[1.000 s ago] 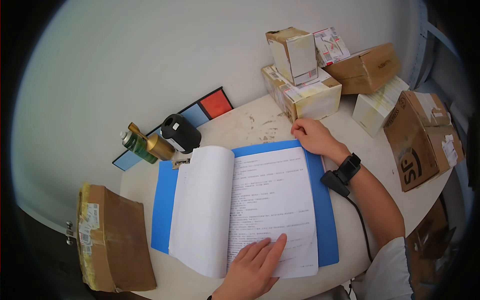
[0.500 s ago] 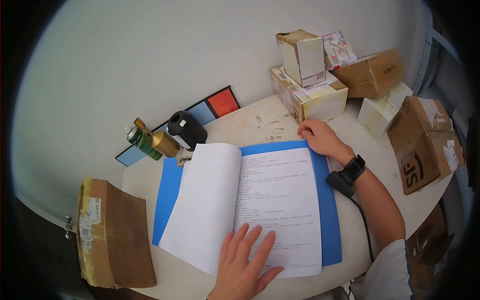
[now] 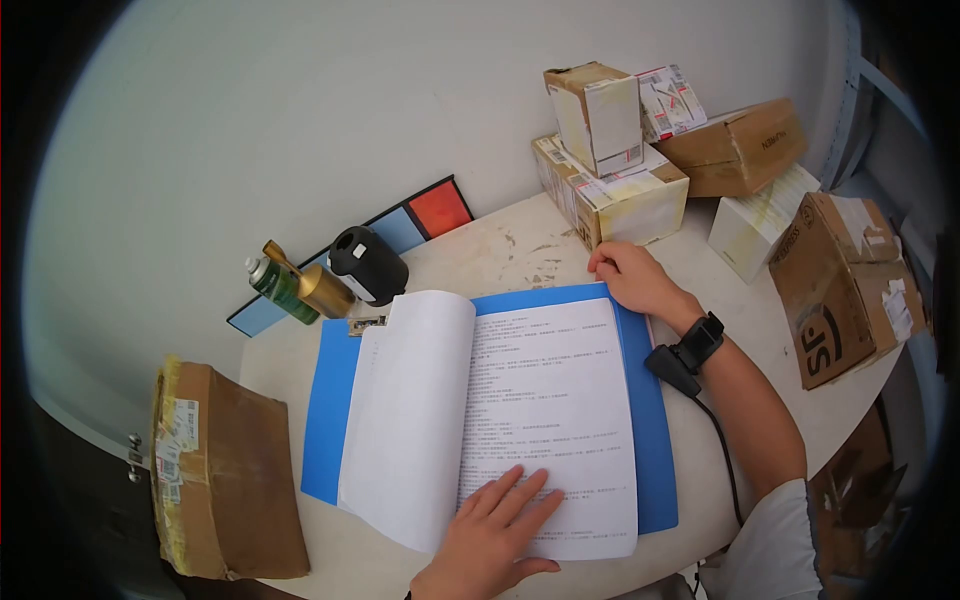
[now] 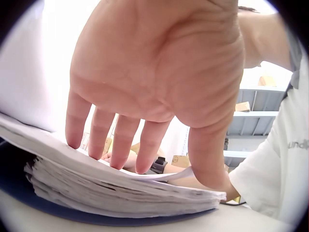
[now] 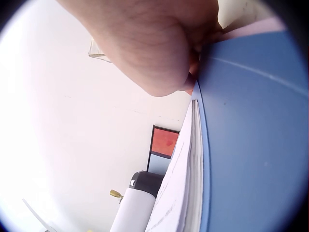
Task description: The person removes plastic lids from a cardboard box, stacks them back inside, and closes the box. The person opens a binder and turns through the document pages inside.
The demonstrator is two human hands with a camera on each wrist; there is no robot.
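Observation:
A blue clip folder (image 3: 655,450) lies on the table with a thick stack of printed sheets (image 3: 555,410) in it. Turned sheets (image 3: 410,420) curl over to the left, below the metal clip (image 3: 366,325). My left hand (image 3: 490,530) rests low on the printed page, fingers spread and nearly straight; in the left wrist view its fingertips come down at the top sheet (image 4: 159,177). At the folder's upper right corner, my right hand (image 3: 640,280) grips the edge with curled fingers, partly hidden behind the palm in the right wrist view.
Behind the folder stand a black cylinder (image 3: 370,265), a gold pot (image 3: 325,290) and a green bottle (image 3: 280,288). A large carton (image 3: 240,470) is at the left. Several boxes (image 3: 640,200) are piled at the back right, with an SF carton (image 3: 840,290) nearer. A cable (image 3: 725,440) runs from the right wrist.
The left hand has turned a sheet over to the left, then come back down onto the newly shown page. The right hand has stayed at the folder's corner.

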